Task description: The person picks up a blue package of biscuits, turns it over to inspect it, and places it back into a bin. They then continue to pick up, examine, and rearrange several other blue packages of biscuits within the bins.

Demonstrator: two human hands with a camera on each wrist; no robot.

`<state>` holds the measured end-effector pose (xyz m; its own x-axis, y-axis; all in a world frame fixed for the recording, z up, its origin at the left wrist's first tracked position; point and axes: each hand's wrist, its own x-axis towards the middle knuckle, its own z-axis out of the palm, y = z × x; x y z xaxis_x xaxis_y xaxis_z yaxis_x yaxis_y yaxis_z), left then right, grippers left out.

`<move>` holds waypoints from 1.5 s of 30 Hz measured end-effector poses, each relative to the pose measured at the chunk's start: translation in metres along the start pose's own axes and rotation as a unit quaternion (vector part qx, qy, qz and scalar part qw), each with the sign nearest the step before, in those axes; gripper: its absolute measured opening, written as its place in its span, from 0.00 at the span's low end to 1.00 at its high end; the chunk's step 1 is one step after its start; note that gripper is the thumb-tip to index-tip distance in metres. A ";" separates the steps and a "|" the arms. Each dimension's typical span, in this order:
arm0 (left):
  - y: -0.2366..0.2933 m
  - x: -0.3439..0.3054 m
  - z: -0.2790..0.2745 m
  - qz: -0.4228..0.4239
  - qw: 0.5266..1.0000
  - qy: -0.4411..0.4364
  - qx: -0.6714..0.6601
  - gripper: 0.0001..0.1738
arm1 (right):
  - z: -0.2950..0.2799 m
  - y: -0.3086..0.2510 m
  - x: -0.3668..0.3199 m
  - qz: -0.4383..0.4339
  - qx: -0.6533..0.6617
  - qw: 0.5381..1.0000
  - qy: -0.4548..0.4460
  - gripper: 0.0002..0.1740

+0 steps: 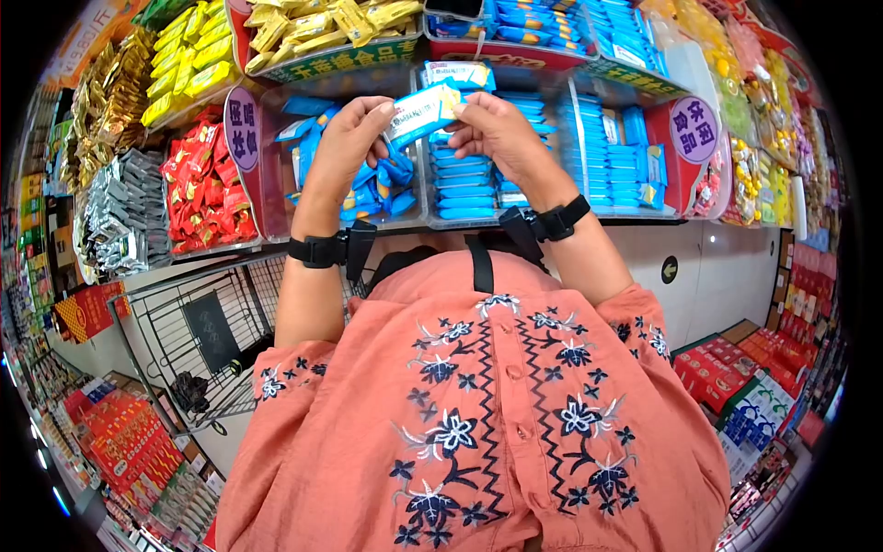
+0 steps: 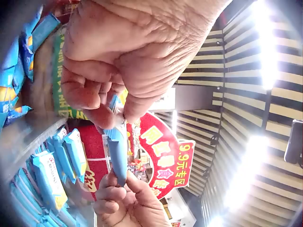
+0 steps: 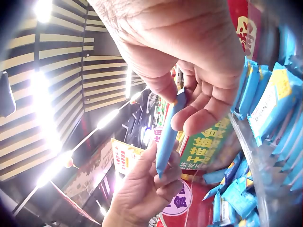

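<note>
A blue and white packet [image 1: 421, 114] is held up over the bins in the head view. The left hand [image 1: 357, 138] pinches its left end between thumb and fingers, and the right hand [image 1: 501, 133] pinches its right end. Seen edge-on, the packet [image 2: 118, 146] spans both hands in the left wrist view, the left hand [image 2: 128, 52] above it. From the right wrist, the packet [image 3: 168, 135] again runs from the right hand [image 3: 184, 61] to the left hand's fingers. Stacked blue packets [image 1: 464, 184] lie in the bin beneath.
Loose blue packets [image 1: 372, 193] fill the bin to the left, and more stacks [image 1: 598, 156] stand to the right. Red packets [image 1: 207, 189], silver packets [image 1: 127, 216] and yellow packets [image 1: 198, 60] lie farther left. A wire cart [image 1: 198, 322] stands at the left below the bins.
</note>
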<state>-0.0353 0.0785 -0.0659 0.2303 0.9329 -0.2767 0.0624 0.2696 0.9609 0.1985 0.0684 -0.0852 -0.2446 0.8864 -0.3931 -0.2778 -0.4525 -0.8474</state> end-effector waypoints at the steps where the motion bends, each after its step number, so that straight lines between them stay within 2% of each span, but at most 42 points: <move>1: 0.000 0.001 0.001 -0.002 1.000 0.004 -0.007 0.20 | -0.002 0.001 0.001 -0.002 0.002 1.000 0.002 0.14; 10: -0.022 0.006 -0.002 -0.047 0.997 -0.017 -0.057 0.23 | -0.013 0.006 -0.004 0.009 0.003 1.000 0.022 0.13; 16: -0.032 0.015 -0.001 -0.108 0.987 0.009 -0.115 0.24 | -0.031 0.020 -0.005 0.023 0.001 0.999 0.039 0.11; 31: -0.056 0.035 0.014 -0.109 0.993 -0.036 -0.028 0.16 | -0.053 0.038 -0.007 0.084 -0.058 0.994 0.051 0.10; 40: -0.066 0.045 0.018 -0.107 0.993 -0.046 0.001 0.17 | -0.060 0.040 -0.007 0.085 -0.051 0.993 0.066 0.14; 45: -0.067 0.042 0.010 -0.096 0.995 -0.005 0.029 0.20 | -0.069 0.049 -0.004 0.087 -0.040 0.991 0.090 0.15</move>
<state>-0.0204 0.0976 -0.1423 0.2177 0.8632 -0.4554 0.1612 0.4284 0.8891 0.2500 0.0494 -0.1499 -0.1098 0.8019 -0.5873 -0.1692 -0.5974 -0.7839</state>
